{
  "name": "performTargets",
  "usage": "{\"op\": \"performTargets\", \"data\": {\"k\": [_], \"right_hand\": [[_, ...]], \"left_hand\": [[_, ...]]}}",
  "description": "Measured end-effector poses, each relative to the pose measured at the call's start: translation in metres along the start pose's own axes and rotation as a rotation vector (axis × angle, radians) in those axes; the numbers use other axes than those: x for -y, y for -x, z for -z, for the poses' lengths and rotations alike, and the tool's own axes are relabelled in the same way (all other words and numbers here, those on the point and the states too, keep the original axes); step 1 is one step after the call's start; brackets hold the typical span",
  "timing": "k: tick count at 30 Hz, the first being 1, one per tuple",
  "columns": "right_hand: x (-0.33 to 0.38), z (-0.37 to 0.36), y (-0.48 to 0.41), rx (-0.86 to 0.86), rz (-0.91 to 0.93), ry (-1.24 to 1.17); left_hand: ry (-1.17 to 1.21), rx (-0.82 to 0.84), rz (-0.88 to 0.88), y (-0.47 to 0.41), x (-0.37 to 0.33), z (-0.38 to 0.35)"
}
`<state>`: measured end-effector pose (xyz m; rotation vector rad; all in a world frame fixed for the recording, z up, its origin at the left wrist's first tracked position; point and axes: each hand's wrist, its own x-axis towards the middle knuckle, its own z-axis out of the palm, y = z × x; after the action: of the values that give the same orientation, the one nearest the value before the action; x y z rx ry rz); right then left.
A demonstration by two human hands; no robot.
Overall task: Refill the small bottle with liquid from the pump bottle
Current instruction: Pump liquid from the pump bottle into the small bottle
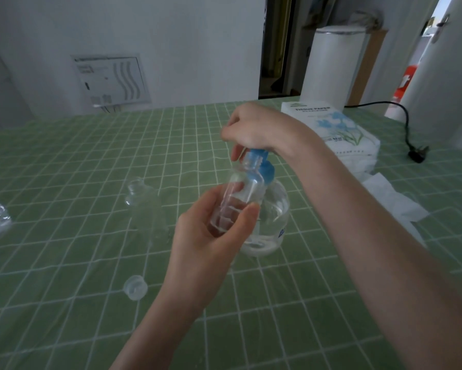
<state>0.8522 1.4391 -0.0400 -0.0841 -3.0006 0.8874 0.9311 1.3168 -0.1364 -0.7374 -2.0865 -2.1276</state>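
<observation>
Left hand (211,236) grips small bottle (242,188), tilted, mouth just under blue spout (254,154). Right hand (256,126) directly above, curled over pump bottle (276,209) head. Next press likely straight down.

Tilted small bottle (244,184) at pump bottle (276,209)

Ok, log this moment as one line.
left hand: holds small bottle beside pump bottle | right hand: grips pump top | cap: off, on table
</observation>
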Motion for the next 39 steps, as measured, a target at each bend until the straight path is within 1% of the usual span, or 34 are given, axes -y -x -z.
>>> {"op": "performTargets", "data": {"k": [6, 12, 18, 23, 27, 31, 39], "right_hand": [[-0.006, -0.006, 0.0, 0.032, -0.034, -0.006], [-0.008, -0.01, 0.001, 0.036, -0.048, -0.021], [-0.002, 0.001, -0.001, 0.01, -0.018, 0.013], [-0.001, -0.003, -0.001, 0.03, -0.024, 0.006], [-0.004, -0.005, 0.0, 0.048, -0.041, 0.007], [-0.007, -0.01, 0.002, 0.066, -0.058, -0.006], [-0.004, -0.004, 0.003, 0.024, -0.027, -0.027]], "left_hand": [[-0.048, 0.009, 0.009, 0.002, 0.0, 0.0], [-0.079, -0.038, 0.039, 0.004, 0.0, 0.0], [-0.052, -0.035, 0.013, 0.002, -0.003, 0.0], [-0.049, -0.039, 0.019, 0.001, -0.002, -0.001], [0.01, -0.023, 0.041, 0.001, -0.001, -0.001], [0.0, -0.018, 0.061, 0.002, 0.0, 0.0], [0.013, -0.012, 0.06, 0.002, -0.002, -0.001]]}}
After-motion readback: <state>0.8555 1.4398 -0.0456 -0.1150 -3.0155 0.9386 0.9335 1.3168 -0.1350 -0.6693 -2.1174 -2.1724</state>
